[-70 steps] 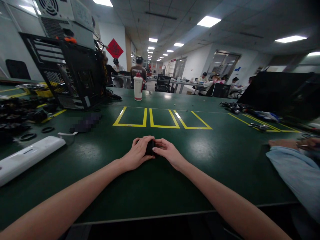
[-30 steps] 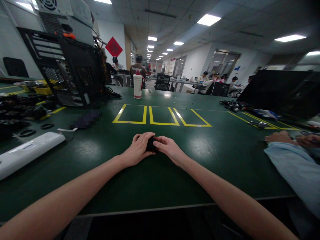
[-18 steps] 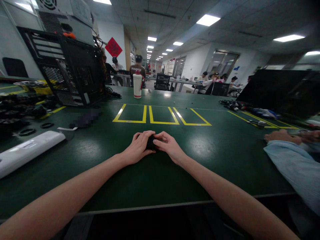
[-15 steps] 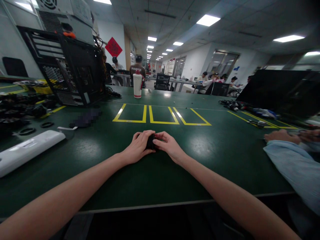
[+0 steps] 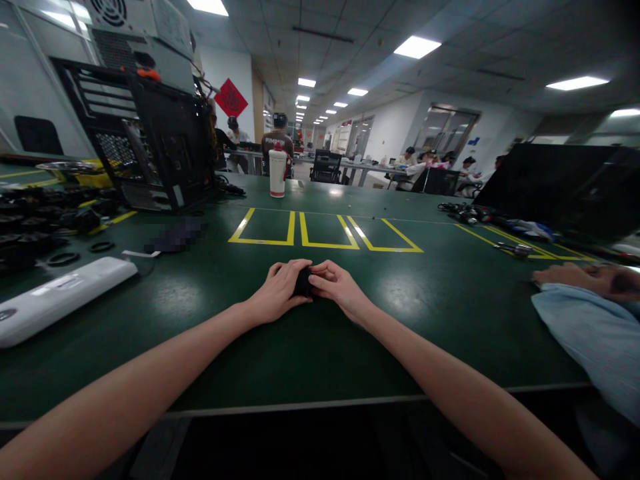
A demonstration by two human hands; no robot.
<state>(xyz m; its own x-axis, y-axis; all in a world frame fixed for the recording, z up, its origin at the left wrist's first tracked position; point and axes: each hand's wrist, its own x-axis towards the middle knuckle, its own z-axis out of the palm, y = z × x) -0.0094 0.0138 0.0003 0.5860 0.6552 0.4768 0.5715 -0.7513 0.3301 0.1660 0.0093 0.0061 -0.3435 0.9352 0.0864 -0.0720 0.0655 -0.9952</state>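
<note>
Looks from the wearer's head at the near side of the green table (image 5: 300, 360), facing forward and slightly down across it. Sits near, behind and above the left hand (image 5: 280, 291) and right hand (image 5: 338, 288), and takes in everything beyond, up to the far ceiling (image 5: 370, 20).

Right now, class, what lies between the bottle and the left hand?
The head view shows a yellow tape outline on the table between the bottle and left hand.

There are three central yellow outlines (image 5: 330, 246), one tumbler (image 5: 277, 175), one held black object (image 5: 303, 283).
</note>
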